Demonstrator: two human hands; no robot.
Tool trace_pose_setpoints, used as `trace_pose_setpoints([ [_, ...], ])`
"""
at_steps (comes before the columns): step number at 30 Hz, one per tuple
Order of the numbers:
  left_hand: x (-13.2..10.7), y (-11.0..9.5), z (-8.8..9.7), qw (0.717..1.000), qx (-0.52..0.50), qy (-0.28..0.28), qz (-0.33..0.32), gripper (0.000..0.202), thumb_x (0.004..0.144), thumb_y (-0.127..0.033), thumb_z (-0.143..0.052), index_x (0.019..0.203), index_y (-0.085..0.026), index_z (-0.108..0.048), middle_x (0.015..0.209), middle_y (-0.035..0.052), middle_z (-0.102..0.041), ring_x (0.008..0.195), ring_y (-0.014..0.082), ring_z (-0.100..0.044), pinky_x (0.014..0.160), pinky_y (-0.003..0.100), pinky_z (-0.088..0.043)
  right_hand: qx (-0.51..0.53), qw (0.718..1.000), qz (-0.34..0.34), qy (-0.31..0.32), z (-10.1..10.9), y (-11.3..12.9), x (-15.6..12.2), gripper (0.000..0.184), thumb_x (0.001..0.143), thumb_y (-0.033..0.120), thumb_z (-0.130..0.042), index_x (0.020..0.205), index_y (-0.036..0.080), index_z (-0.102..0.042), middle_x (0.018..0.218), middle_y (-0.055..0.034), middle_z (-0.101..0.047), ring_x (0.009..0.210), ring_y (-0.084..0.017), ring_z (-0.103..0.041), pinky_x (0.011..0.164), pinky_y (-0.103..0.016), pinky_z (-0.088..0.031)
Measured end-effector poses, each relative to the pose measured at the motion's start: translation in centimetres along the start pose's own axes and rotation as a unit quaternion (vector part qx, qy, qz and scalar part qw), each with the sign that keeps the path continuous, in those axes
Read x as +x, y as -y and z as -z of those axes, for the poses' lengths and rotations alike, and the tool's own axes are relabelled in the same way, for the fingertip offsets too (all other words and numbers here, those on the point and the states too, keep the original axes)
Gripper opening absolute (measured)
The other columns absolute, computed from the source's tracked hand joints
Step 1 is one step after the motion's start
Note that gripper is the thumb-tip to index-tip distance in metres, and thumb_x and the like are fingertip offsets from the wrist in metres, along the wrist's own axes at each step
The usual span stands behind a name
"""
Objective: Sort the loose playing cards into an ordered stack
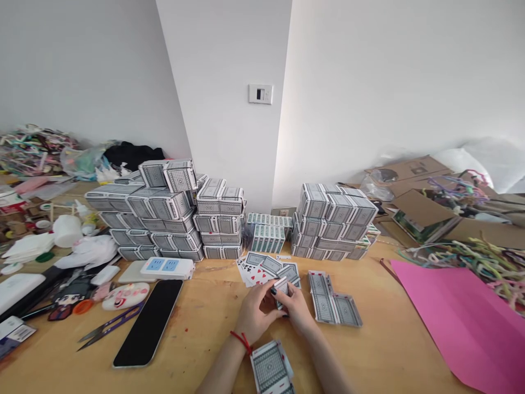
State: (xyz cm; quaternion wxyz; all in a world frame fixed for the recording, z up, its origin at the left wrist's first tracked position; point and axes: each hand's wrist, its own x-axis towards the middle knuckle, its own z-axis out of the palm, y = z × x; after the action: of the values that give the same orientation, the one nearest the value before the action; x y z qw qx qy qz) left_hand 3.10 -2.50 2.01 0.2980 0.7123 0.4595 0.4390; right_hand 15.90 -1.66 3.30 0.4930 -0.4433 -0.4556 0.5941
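Between my two hands I hold a playing card (282, 285) with a patterned back, though my fingers cover much of it and I cannot tell if it is one card or several. My left hand (255, 313), with a red string on the wrist, grips it from the left. My right hand (298, 313) pinches it from the other side. Just beyond lie loose playing cards (254, 276), some face up. To the right are folded cards (324, 301) joined in a stepped shape. Below my wrists rests another card piece (270, 368).
Stacked blocks of folded cards (164, 205) rise at the back left, more blocks (336, 219) at the back right. Green-patterned card packs (268, 238) stand between. A black phone (150, 323), scissors (110, 325) and a power strip (168, 268) lie left; pink paper (463, 317) lies right.
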Motion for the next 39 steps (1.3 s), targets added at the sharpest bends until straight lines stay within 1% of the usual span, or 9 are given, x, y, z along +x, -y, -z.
trace_pose_setpoints([
  [8,0.0,0.1,0.0,1.0,0.008,0.0,-0.004,0.056,0.06,-0.031,-0.067,0.111,-0.022,-0.046,0.103,0.0072,-0.057,0.096,0.0223,-0.052,0.084,0.039,-0.041,0.004,1.0,-0.007,-0.008,0.2,-0.8,0.6,0.032,0.058,0.042,-0.065,0.067,0.014,-0.054,0.057,0.0013,-0.052,0.052,-0.011,-0.045,0.047,-0.02,-0.035],
  [12,0.0,0.2,-0.2,1.0,-0.017,-0.002,0.007,0.054,0.062,-0.025,-0.064,0.112,-0.023,-0.045,0.108,0.0064,-0.055,0.1,0.0219,-0.05,0.087,0.039,-0.04,0.009,1.0,0.012,0.003,0.1,-0.1,0.3,0.035,0.06,0.04,-0.064,0.082,0.014,-0.057,0.064,0.0001,-0.055,0.058,-0.013,-0.048,0.049,-0.02,-0.036],
  [18,-0.2,-0.4,-0.3,0.989,-0.134,0.042,0.055,0.058,0.061,-0.025,-0.066,0.113,-0.021,-0.04,0.097,0.0054,-0.058,0.076,0.0154,-0.056,0.07,0.03,-0.047,0.027,0.999,0.026,-0.002,0.1,-0.3,0.1,0.037,0.06,0.035,-0.067,0.089,0.014,-0.057,0.068,-0.0004,-0.058,0.061,-0.014,-0.052,0.055,-0.023,-0.041],
  [21,0.1,-0.3,-0.2,0.961,-0.254,0.053,0.095,0.049,0.066,-0.036,-0.06,0.108,-0.019,-0.039,0.095,0.0061,-0.057,0.072,0.0143,-0.057,0.064,0.028,-0.048,0.008,0.998,0.056,-0.018,0.2,-0.9,0.3,0.043,0.06,0.037,-0.066,0.094,0.014,-0.056,0.075,-0.0032,-0.061,0.064,-0.016,-0.054,0.059,-0.026,-0.043],
  [23,0.4,0.1,0.0,0.931,-0.325,0.077,0.148,0.033,0.076,-0.044,-0.045,0.095,-0.017,-0.042,0.081,0.0036,-0.058,0.06,0.0122,-0.057,0.056,0.027,-0.048,-0.021,0.997,0.066,-0.034,0.3,-1.3,0.6,0.048,0.058,0.039,-0.067,0.097,0.013,-0.055,0.078,-0.0054,-0.063,0.066,-0.018,-0.055,0.06,-0.028,-0.045],
  [25,0.7,0.4,0.2,0.903,-0.363,0.106,0.206,0.033,0.078,-0.048,-0.038,0.085,-0.016,-0.045,0.069,0.0016,-0.058,0.057,0.0131,-0.059,0.055,0.028,-0.049,-0.054,0.994,0.074,-0.052,0.4,-1.6,0.8,0.052,0.054,0.04,-0.07,0.096,0.013,-0.055,0.08,-0.0076,-0.064,0.07,-0.021,-0.057,0.063,-0.03,-0.046],
  [30,1.4,0.8,1.0,0.853,-0.402,0.143,0.302,0.033,0.072,-0.046,-0.05,0.083,-0.016,-0.045,0.061,-0.0005,-0.059,0.055,0.0149,-0.061,0.056,0.031,-0.05,-0.098,0.989,0.099,-0.049,0.6,-1.9,0.8,0.055,0.052,0.036,-0.072,0.1,0.014,-0.054,0.091,-0.0089,-0.064,0.082,-0.024,-0.058,0.076,-0.034,-0.044],
  [33,1.5,0.9,1.6,0.826,-0.434,0.171,0.317,0.028,0.07,-0.04,-0.056,0.081,-0.015,-0.047,0.065,0.0004,-0.059,0.062,0.0149,-0.061,0.064,0.033,-0.05,-0.138,0.983,0.12,-0.036,0.4,-1.6,0.5,0.055,0.055,0.034,-0.07,0.103,0.015,-0.052,0.094,-0.0084,-0.064,0.086,-0.025,-0.057,0.078,-0.036,-0.044],
  [39,1.4,1.6,2.2,0.776,-0.516,0.176,0.317,0.016,0.069,-0.026,-0.061,0.078,-0.015,-0.053,0.076,0.0004,-0.058,0.067,0.0093,-0.056,0.076,0.031,-0.045,-0.223,0.96,0.162,-0.042,0.2,-1.3,0.2,0.062,0.054,0.023,-0.069,0.112,0.02,-0.046,0.109,-0.0055,-0.055,0.103,-0.024,-0.048,0.091,-0.037,-0.035],
])
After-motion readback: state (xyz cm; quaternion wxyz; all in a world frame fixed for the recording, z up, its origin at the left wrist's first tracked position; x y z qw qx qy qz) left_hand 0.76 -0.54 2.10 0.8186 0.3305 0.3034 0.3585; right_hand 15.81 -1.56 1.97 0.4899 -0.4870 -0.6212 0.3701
